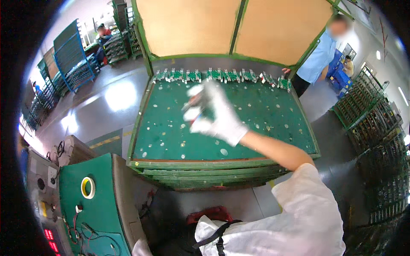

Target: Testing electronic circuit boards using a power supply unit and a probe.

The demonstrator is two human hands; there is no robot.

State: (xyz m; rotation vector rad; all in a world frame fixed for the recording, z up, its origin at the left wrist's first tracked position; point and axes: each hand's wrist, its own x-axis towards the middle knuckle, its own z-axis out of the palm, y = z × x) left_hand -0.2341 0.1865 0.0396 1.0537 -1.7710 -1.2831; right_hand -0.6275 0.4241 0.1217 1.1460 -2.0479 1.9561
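My right hand [213, 113] wears a white glove and reaches from the lower right over a large green tray [171, 141]. It is motion-blurred. Something small, dark and pale shows among its fingers, but I cannot make out what it is or whether the hand grips it. A row of small green circuit boards [222, 76] stands along the tray's far edge, beyond the hand. Pale round spots dot the tray's surface. My left hand is out of view.
A person in a light blue shirt [320, 59] stands at the tray's far right corner, with one hand [285, 70] on it. A green bench at lower left carries a yellow tape roll [88, 187] and wires. Blue racks [72, 55] stand at left, green racks [371, 111] at right.
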